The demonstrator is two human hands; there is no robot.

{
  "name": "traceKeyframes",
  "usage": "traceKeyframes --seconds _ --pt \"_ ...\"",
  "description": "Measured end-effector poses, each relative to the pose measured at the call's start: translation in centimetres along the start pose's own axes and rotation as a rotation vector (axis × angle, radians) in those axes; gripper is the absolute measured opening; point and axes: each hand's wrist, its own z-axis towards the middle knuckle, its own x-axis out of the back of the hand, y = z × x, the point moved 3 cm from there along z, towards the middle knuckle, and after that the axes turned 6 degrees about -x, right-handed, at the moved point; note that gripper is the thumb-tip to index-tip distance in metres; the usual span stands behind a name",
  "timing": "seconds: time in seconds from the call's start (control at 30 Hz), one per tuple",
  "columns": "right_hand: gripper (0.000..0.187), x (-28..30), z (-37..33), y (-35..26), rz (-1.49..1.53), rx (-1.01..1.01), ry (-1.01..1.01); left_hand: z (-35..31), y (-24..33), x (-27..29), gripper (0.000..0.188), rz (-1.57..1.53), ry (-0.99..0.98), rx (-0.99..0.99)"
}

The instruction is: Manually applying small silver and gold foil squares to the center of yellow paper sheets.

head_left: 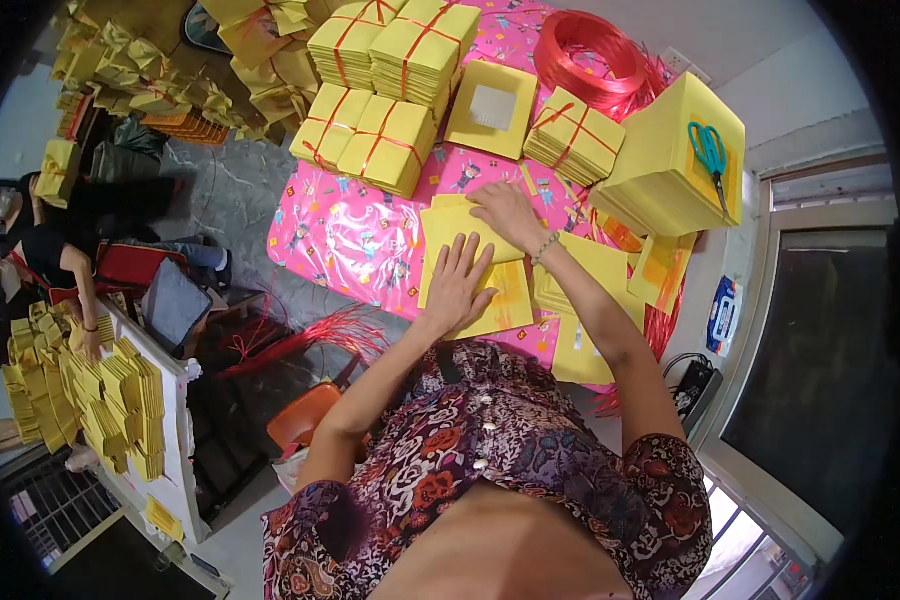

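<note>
On a pink patterned tablecloth (pixel 350 235) in front of me lies a yellow paper sheet (pixel 485 318) with an orange patch. My left hand (pixel 457 285) rests flat on it, fingers spread. At the far side of the yellow paper is my right hand (pixel 510 215), wearing a beaded bracelet; its fingers stretch out to the left and touch the paper's upper part. Neither hand shows anything gripped. More yellow paper sheets (pixel 595 275) lie to the right, beneath my right forearm. Whether the paper under my hands is folded, I cannot tell.
Bundles of yellow paper (pixel 385 145) tied with red strips stand at the back. Teal-handled scissors (pixel 710 155) lie on a tall yellow stack (pixel 660 170), near a red plastic strip coil (pixel 590 60). Two people (pixel 65 255) are at the left, by a white table (pixel 175 410) with yellow bundles.
</note>
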Motion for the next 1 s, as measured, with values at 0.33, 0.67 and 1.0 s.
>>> traceKeyframes --seconds 0.33,0.67,1.0 --pt "0.023 -0.34 0.39 -0.31 0.094 -0.036 -0.094 0.11 -0.12 -0.13 0.079 -0.022 -0.019 0.005" --pt "0.022 0.08 0.47 -0.57 0.155 -0.113 -0.135 0.11 -0.61 -0.28 0.079 -0.035 -0.029 -0.015" --pt "0.022 -0.09 0.97 -0.75 0.087 -0.084 -0.182 0.28 -0.73 -0.48 0.078 -0.044 -0.057 -0.002"
